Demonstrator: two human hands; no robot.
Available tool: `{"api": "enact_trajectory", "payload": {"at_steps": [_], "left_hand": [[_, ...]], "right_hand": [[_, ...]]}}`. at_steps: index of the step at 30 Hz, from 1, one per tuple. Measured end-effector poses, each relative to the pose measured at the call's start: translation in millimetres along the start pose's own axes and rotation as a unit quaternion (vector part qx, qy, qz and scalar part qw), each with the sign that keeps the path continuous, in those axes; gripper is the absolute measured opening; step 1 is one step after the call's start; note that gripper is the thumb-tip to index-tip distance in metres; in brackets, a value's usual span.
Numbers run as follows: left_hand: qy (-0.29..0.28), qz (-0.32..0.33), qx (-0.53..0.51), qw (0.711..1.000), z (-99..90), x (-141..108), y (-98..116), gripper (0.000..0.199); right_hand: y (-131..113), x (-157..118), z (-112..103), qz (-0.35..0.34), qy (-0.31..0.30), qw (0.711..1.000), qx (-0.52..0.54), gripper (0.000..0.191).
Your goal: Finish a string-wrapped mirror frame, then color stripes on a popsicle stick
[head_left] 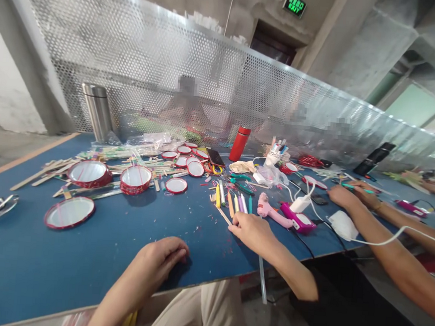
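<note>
My left hand (164, 259) rests on the blue table near its front edge, fingers curled in, with no object showing in it. Farther right, my right hand (250, 231) has its fingertips closed on the near end of a thin wooden stick (224, 216). Just beyond it stand or lie colored pens (231, 204) in a row. A pink glue gun (274, 212) lies to the right of them. Below my right wrist a translucent rod (262, 279) hangs past the table edge; I cannot tell whether it is held.
Red-rimmed round pieces (69, 212) and many wooden sticks (43, 172) cover the left and back. A steel flask (98, 112), a red bottle (239, 143) and a purple box (298, 218) with a white cable stand around. At right, a co-worker's hands (354, 194) hold a teal pen.
</note>
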State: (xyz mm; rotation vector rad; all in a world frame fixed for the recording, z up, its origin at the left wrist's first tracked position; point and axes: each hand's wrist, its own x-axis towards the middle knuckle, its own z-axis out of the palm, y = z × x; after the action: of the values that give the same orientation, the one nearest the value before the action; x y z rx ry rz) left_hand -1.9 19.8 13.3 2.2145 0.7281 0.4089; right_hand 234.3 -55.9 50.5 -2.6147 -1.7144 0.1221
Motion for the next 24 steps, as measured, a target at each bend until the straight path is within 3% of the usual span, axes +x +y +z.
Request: {"api": "enact_trajectory", "payload": {"at_steps": [5, 7, 11, 15, 20, 22, 24], "left_hand": [[0.000, -0.125, 0.040, 0.991, 4.8, 18, 13, 0.031], [0.005, -0.123, 0.012, 0.992, 6.9, 20, 12, 0.030], [0.074, -0.096, -0.022, 0.992, 11.2, 13, 3, 0.027], [0.088, -0.085, -0.048, 0.991, 13.2, 7, -2, 0.028], [0.101, -0.068, -0.107, 0.987, 11.9, 7, -1, 0.033], [0.086, -0.064, -0.115, 0.988, 11.1, 7, -2, 0.036], [0.086, -0.068, -0.114, 0.987, 10.8, 8, -4, 0.039]], "right_hand": [[-1, 13, -9, -0.011, -0.048, 0.999, 0.018, 0.009], [-2, 14, -11, -0.009, -0.061, 0.998, 0.027, 0.006], [-1, 15, -10, -0.022, -0.090, 0.993, 0.068, 0.008], [-8, 11, -3, -0.049, -0.079, 0.986, 0.136, 0.009], [-46, -12, 8, -0.102, -0.104, 0.953, 0.265, 0.015], [-64, -21, 10, -0.137, -0.113, 0.922, 0.345, 0.012], [-79, -26, 10, -0.154, -0.097, 0.918, 0.353, 0.006]]}}
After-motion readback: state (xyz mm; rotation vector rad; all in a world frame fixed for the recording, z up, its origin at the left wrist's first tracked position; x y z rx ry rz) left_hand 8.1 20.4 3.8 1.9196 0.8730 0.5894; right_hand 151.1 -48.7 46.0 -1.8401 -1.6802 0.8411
